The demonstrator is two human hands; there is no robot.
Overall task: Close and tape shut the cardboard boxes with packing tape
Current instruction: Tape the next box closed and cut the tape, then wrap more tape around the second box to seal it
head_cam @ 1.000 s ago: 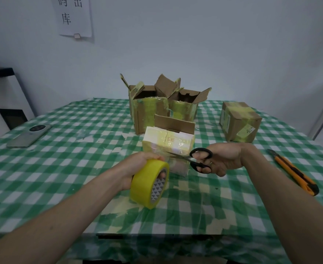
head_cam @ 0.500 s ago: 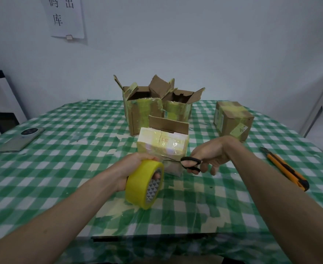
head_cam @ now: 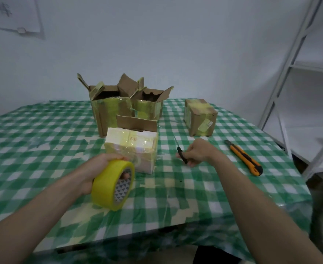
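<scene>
A: What lies nearest at 7 o'clock?
B: The left hand (head_cam: 99,169) grips the tape roll (head_cam: 112,184); its fingers are curled through the core, a fingertip showing inside. The roll stands on edge, low over the tabletop (head_cam: 176,206).

A: And at 3 o'clock of the roll?
B: The right hand (head_cam: 197,152), fingers curled round the scissors (head_cam: 181,156). Black handles show; the blade points toward 12 o'clock. Whether the blades are parted cannot be told.

A: Where is the box being taped?
B: Between the hands, just past the roll: the taped box (head_cam: 131,147), yellow tape across its top and front, one brown flap upright at its far edge. A clear strand of tape seems to run from the roll to its front.

A: Further out?
B: At 2 o'clock of the right hand, the knife (head_cam: 244,158) lies flat. At 12 o'clock, two open boxes (head_cam: 126,105) stand touching, flaps up. At 1 o'clock, apart from them, a sealed box (head_cam: 199,117).
</scene>
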